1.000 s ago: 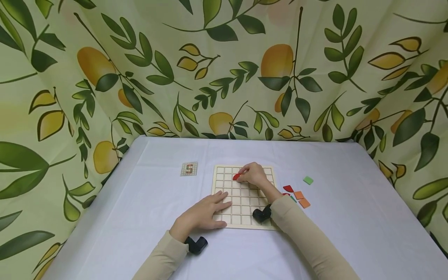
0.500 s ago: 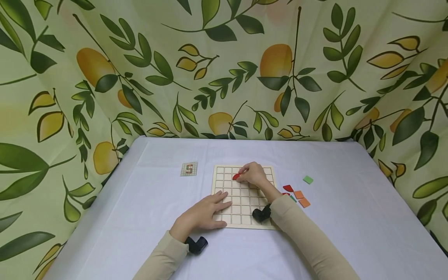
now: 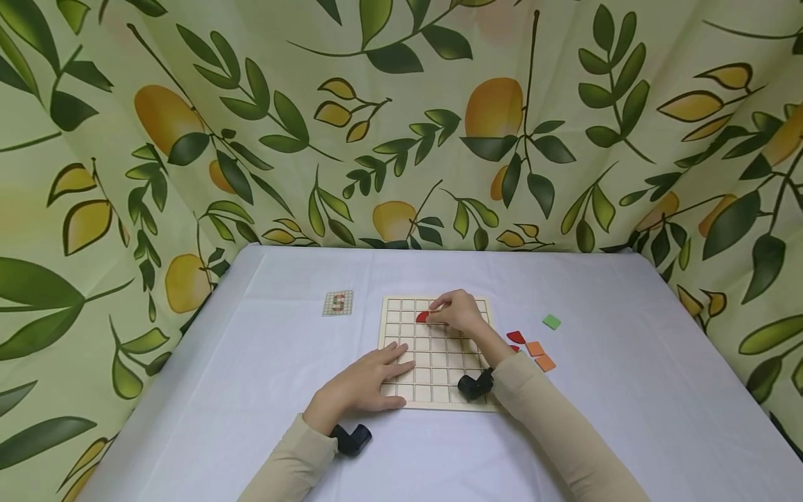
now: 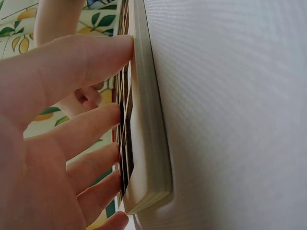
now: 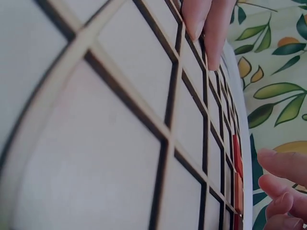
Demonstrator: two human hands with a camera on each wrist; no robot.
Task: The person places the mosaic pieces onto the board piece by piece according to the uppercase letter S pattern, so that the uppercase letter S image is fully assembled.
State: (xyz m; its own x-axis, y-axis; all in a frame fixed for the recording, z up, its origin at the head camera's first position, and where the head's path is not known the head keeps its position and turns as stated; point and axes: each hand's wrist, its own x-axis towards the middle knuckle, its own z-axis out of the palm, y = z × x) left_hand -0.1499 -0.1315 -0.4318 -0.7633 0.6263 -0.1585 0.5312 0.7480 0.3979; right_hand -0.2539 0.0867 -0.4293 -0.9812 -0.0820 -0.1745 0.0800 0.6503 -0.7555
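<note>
Head cam: left hand (image 3: 366, 380) spread on one board (image 3: 423, 376), right hand (image 3: 458, 312) loosely bent by its red piece (image 3: 422, 317); right of board, two red bits (image 3: 516, 337), two orange tiles (image 3: 546, 362), one green tile (image 3: 552, 321). Right wrist cam adds one orange piece (image 5: 238, 191) aboard.

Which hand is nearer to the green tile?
Right. The right hand is over the board, left of the green tile; the left hand touches the board's left side, farther away.

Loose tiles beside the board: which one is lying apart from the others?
The green tile, alone beyond the red tiles and orange tiles, which lie close together.
</note>
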